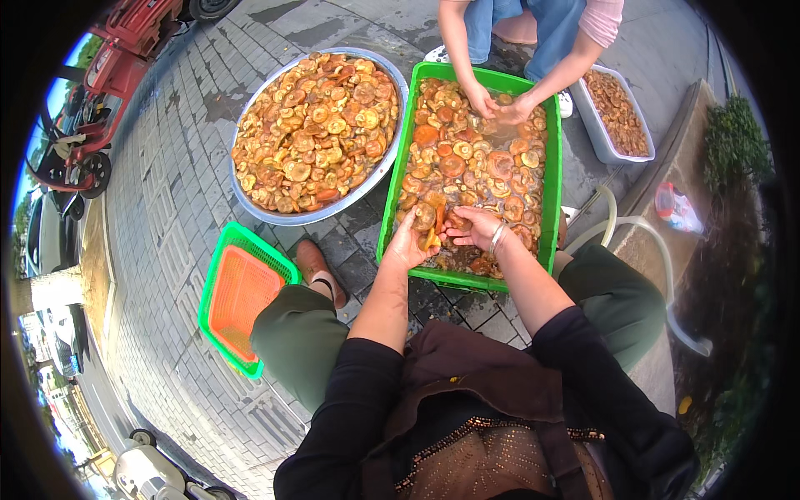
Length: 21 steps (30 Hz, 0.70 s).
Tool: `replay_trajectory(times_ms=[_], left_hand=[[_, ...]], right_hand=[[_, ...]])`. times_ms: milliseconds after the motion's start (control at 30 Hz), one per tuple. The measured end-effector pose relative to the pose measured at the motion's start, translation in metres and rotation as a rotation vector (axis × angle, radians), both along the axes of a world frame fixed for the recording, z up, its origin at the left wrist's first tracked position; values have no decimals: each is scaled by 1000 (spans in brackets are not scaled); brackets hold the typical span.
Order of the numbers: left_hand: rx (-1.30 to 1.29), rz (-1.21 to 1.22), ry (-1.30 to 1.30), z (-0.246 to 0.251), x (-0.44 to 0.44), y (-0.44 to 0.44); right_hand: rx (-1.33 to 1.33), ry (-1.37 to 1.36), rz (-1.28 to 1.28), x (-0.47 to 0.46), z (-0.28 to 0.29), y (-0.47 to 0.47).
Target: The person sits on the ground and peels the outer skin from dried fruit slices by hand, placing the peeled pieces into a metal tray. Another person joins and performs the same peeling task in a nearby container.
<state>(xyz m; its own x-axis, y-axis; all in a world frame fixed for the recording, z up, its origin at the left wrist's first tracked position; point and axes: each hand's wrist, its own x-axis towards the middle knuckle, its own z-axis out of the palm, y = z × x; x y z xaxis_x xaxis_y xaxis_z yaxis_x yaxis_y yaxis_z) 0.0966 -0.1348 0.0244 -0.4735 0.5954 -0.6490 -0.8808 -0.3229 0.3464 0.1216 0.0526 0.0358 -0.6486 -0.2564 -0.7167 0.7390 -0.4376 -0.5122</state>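
Note:
My left hand (412, 240) holds a few brownish-orange mushrooms (424, 215), palm up, over the near end of a green plastic tub (552, 187). Close beside it, my right hand (476, 227), with a bangle at the wrist, has its fingers on a brown mushroom (459, 221). Many mushrooms (462, 165) lie in murky water in the tub. Opposite me, a co-worker's two hands (497, 109) meet at the far end of the same tub. A round metal basin (400, 103) heaped with mushrooms stands to the tub's left.
A white bin (603, 140) of mushrooms stands at upper right. Stacked green (220, 250) and orange baskets (244, 294) sit by my left knee. A clear hose (665, 262) curves over the stone kerb (678, 137) beside a plastic bag (678, 209). A red three-wheeler (119, 75) is at upper left.

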Motion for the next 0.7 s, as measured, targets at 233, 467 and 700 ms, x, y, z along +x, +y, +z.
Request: replay_trajectory(times_ms=[233, 467, 700], left_hand=[[79, -31, 52, 12, 0, -11], [197, 37, 78, 20, -2, -16], [126, 295, -9, 13, -40, -39]], right_hand=[[-193, 33, -181, -1, -4, -6], [-491, 74, -357, -8, 21, -24], [-340, 22, -249, -57, 10, -70]])
